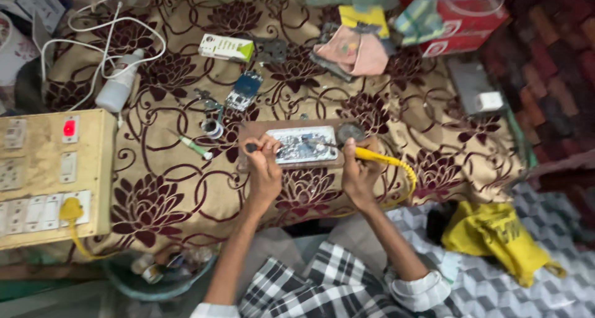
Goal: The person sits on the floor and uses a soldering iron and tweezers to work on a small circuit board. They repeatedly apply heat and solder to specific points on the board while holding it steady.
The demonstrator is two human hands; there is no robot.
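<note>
Gripping a yellow-handled soldering iron (372, 155), the right hand (359, 172) touches its tip to the opened silver phone (305, 146) at frame centre. The left hand (263, 166) pinches a small dark-tipped tool (251, 148) beside it.

Soft, even indoor light, brightest at the frame's centre; corners darken, especially the upper right. Whole picture slightly blurred, edges smeared.

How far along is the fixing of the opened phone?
Done: the phone lies open on a brown board, its insides showing. In hand: the right hand holds a yellow soldering iron with its tip on the phone; the left hand steadies it. Left: the phone is not closed.
</note>
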